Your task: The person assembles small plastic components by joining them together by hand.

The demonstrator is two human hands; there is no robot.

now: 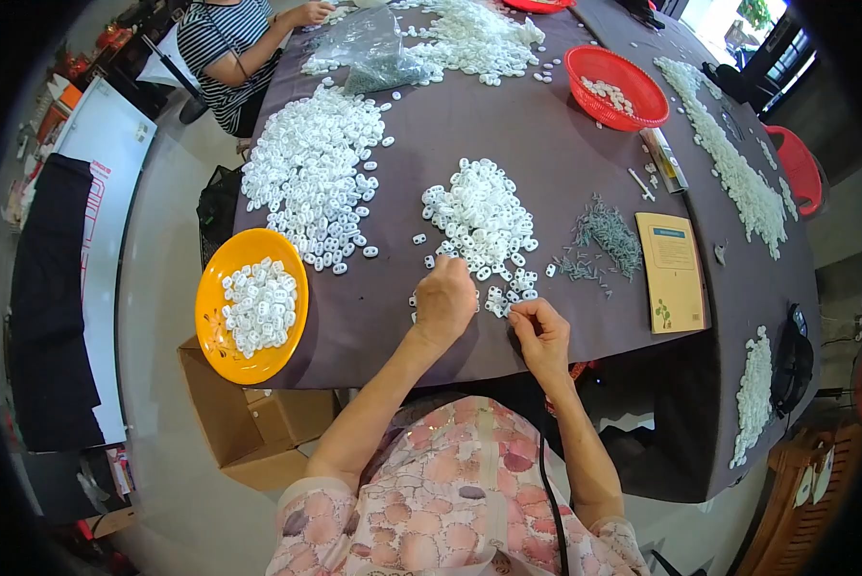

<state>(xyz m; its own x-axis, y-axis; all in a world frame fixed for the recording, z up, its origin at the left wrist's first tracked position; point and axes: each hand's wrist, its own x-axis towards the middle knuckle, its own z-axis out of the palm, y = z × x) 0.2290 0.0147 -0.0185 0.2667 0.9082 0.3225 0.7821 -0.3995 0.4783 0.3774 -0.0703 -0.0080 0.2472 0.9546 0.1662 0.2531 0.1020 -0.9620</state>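
My left hand point(445, 300) is closed, knuckles up, at the near edge of a pile of small white oval plastic pieces with two holes point(484, 211). Whatever its fingers hold is hidden beneath it. My right hand point(543, 338) has thumb and forefinger pinched together beside a few loose white pieces point(499, 301); what sits in the pinch is too small to name. To the right of the pile lies a heap of small grey pin-like parts point(611, 240). On the left, an orange plate point(210, 341) holds many more white pieces point(259, 307).
A larger heap of white pieces point(311, 173) spreads at the left. Farther back are a clear plastic bag point(369, 48) and a red basket point(615, 120). A yellow booklet point(674, 278) lies at right. Another person point(234, 62) sits far left; a cardboard box point(249, 432) stands below the table.
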